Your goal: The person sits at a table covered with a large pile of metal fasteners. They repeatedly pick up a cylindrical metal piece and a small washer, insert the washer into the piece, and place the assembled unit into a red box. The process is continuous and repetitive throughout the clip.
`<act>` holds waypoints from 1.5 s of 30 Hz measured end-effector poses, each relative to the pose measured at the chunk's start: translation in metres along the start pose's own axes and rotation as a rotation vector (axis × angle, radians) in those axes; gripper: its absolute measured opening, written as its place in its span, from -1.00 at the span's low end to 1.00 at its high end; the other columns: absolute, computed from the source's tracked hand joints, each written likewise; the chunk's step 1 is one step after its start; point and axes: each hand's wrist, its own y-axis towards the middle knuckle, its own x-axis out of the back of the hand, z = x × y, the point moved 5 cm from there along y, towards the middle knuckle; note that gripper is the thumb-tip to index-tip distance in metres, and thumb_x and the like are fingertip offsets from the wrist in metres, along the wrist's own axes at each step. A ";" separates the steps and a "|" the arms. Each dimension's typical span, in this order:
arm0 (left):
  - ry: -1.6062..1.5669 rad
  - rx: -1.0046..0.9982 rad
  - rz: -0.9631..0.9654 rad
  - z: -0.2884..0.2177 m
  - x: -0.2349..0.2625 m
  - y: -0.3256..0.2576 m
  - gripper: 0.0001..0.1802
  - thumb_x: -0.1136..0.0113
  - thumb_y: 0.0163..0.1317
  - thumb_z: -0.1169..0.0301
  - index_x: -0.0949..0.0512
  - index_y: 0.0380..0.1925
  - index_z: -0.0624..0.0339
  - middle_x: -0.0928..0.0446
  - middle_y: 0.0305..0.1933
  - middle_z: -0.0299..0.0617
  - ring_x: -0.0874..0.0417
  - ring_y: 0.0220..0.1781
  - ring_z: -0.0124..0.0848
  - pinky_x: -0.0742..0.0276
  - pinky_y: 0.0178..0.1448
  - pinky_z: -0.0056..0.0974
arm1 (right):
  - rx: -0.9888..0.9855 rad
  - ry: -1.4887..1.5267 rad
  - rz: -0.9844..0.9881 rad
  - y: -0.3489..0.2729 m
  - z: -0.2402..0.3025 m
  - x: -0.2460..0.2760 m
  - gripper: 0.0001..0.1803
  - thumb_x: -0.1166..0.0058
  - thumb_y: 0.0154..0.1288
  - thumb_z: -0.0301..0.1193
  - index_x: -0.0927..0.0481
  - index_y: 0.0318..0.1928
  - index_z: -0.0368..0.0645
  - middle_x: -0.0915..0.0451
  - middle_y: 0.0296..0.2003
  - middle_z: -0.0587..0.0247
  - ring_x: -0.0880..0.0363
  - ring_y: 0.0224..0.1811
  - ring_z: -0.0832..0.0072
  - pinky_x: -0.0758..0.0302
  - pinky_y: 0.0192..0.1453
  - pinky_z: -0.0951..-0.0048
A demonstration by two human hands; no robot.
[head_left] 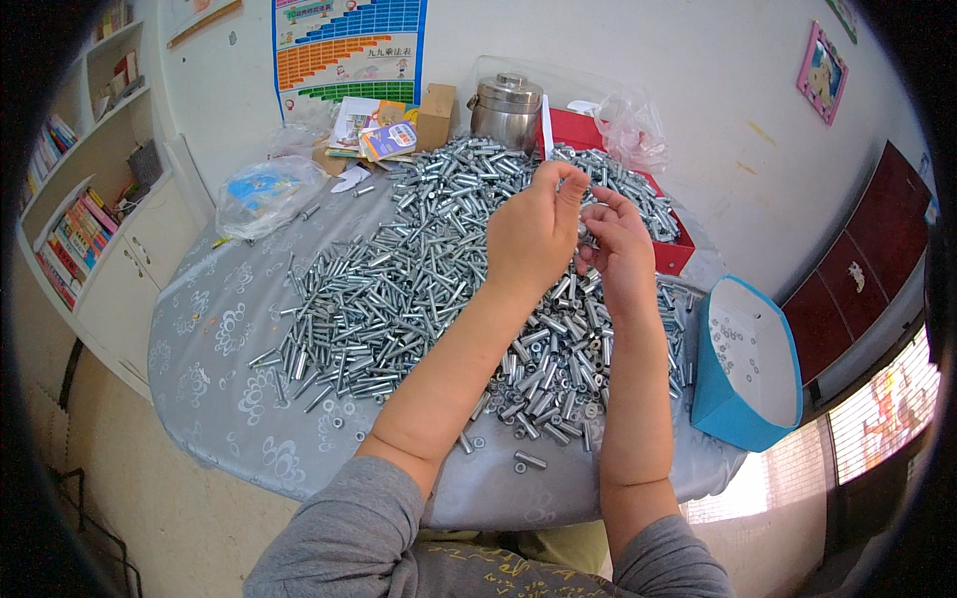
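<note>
- Your left hand [533, 234] and right hand [618, 254] are raised together above the middle of the table [229, 379], fingers curled inward.
- They appear to pinch a small metal piece between them; it is hidden, so I cannot tell the exact hold.
- The heap of metal sleeves [419, 289] spreads from the far edge to the near edge.
- Judged: each sleeve is stiff, smooth, light and prone to roll; take it mid-length.
- A blue box [743, 364] stands at the right edge.
</note>
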 end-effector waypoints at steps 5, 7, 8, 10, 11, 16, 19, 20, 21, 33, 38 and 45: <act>-0.001 -0.038 -0.037 -0.002 -0.002 0.001 -0.64 0.18 0.33 0.06 -0.46 -0.29 0.09 -0.52 -0.64 -0.10 -0.57 -0.56 -0.09 -0.38 -0.51 -0.10 | 0.004 0.042 -0.033 0.002 0.000 0.007 -0.51 0.19 0.03 -0.61 -0.23 0.06 -0.31 -0.37 -0.26 0.19 -0.31 -0.53 0.60 -0.33 -0.60 0.59; -0.001 -0.043 -0.036 -0.002 -0.001 0.001 -0.63 0.18 0.34 0.07 -0.46 -0.28 0.10 -0.52 -0.65 -0.10 -0.57 -0.56 -0.09 -0.38 -0.51 -0.10 | -0.001 0.051 -0.025 0.004 -0.002 0.007 -0.50 0.20 0.02 -0.62 -0.23 0.07 -0.31 -0.36 -0.25 0.19 -0.31 -0.52 0.59 -0.33 -0.58 0.60; 0.002 -0.047 -0.037 -0.001 -0.001 0.001 -0.63 0.19 0.34 0.06 -0.46 -0.28 0.10 -0.51 -0.65 -0.11 -0.57 -0.56 -0.10 -0.38 -0.52 -0.11 | -0.003 0.051 -0.021 0.005 -0.004 0.007 -0.50 0.19 0.02 -0.61 -0.24 0.07 -0.31 -0.36 -0.24 0.20 -0.31 -0.51 0.60 -0.32 -0.57 0.60; 0.003 -0.056 -0.037 0.001 -0.001 0.001 -0.62 0.19 0.34 0.06 -0.46 -0.29 0.12 -0.51 -0.66 -0.13 -0.57 -0.57 -0.11 -0.38 -0.52 -0.12 | -0.005 0.050 -0.015 0.009 -0.012 0.011 -0.50 0.19 0.02 -0.61 -0.25 0.07 -0.29 -0.35 -0.22 0.22 -0.30 -0.50 0.61 -0.30 -0.56 0.62; 0.000 -0.044 -0.025 0.000 -0.002 0.001 -0.61 0.20 0.34 0.05 -0.46 -0.29 0.12 -0.51 -0.66 -0.14 -0.57 -0.57 -0.13 -0.38 -0.52 -0.13 | 0.001 -0.006 -0.056 0.013 -0.017 0.018 -0.50 0.16 0.04 -0.59 -0.25 0.08 -0.29 -0.34 -0.19 0.20 -0.33 -0.44 0.57 -0.34 -0.48 0.59; 0.019 -0.037 -0.029 -0.001 0.000 0.002 -0.57 0.24 0.35 0.01 -0.46 -0.28 0.12 -0.50 -0.69 -0.22 -0.57 -0.59 -0.19 -0.38 -0.52 -0.16 | 0.071 -0.480 -0.408 0.038 -0.041 0.057 -0.49 0.01 0.13 -0.42 -0.28 0.11 -0.29 -0.31 -0.03 0.04 -0.37 -0.11 0.37 -0.37 0.01 0.42; 0.016 -0.039 -0.014 -0.001 -0.002 0.001 -0.56 0.25 0.35 0.00 -0.46 -0.27 0.12 -0.50 -0.69 -0.22 -0.57 -0.59 -0.19 -0.38 -0.52 -0.16 | 0.126 -0.673 -0.485 0.038 -0.036 0.065 -0.44 -0.04 0.18 -0.25 -0.30 0.12 -0.29 -0.23 0.08 -0.08 -0.30 0.05 0.28 -0.22 0.20 0.34; 0.008 -0.018 0.003 -0.002 -0.003 0.001 -0.53 0.27 0.35 -0.02 -0.47 -0.26 0.12 -0.51 -0.65 -0.17 -0.57 -0.55 -0.16 -0.39 -0.48 -0.16 | 0.176 -0.614 -0.442 0.043 -0.039 0.067 -0.46 -0.02 0.20 -0.21 -0.33 0.11 -0.29 -0.27 0.05 -0.05 -0.32 0.02 0.31 -0.25 0.16 0.37; -0.001 0.003 0.021 -0.004 -0.004 0.001 -0.50 0.30 0.35 -0.03 -0.49 -0.25 0.13 -0.52 -0.61 -0.12 -0.58 -0.51 -0.13 -0.40 -0.44 -0.15 | 0.225 -0.555 -0.399 0.051 -0.048 0.071 -0.47 0.00 0.23 -0.18 -0.35 0.09 -0.29 -0.31 0.02 -0.02 -0.34 -0.01 0.34 -0.28 0.12 0.39; 0.008 0.021 0.028 0.004 -0.004 0.002 -0.51 0.29 0.36 -0.03 -0.50 -0.23 0.12 -0.55 -0.54 -0.07 -0.60 -0.45 -0.10 -0.43 -0.41 -0.16 | 0.190 -0.356 0.145 0.012 -0.021 0.002 -0.51 0.21 0.38 -0.09 -0.54 -0.33 -0.32 -0.50 -0.53 0.33 -0.40 -0.49 0.63 -0.35 -0.37 0.57; 0.022 -0.038 -0.056 0.004 0.002 0.003 -0.63 0.20 0.34 0.07 -0.48 -0.29 0.10 -0.55 -0.60 -0.13 -0.59 -0.52 -0.12 -0.42 -0.46 -0.12 | 0.126 -0.502 0.058 0.018 -0.024 0.016 -0.53 0.19 0.37 -0.11 -0.52 -0.37 -0.33 -0.48 -0.56 0.26 -0.41 -0.50 0.57 -0.34 -0.37 0.53; 0.017 0.019 -0.006 0.002 0.001 0.004 -0.54 0.27 0.36 0.01 -0.50 -0.26 0.11 -0.54 -0.57 -0.08 -0.58 -0.49 -0.10 -0.41 -0.44 -0.13 | 0.335 -0.736 -0.225 0.030 -0.016 0.046 -0.59 0.11 0.31 -0.17 -0.54 -0.30 -0.35 -0.55 -0.36 0.10 -0.48 -0.27 0.41 -0.37 -0.14 0.40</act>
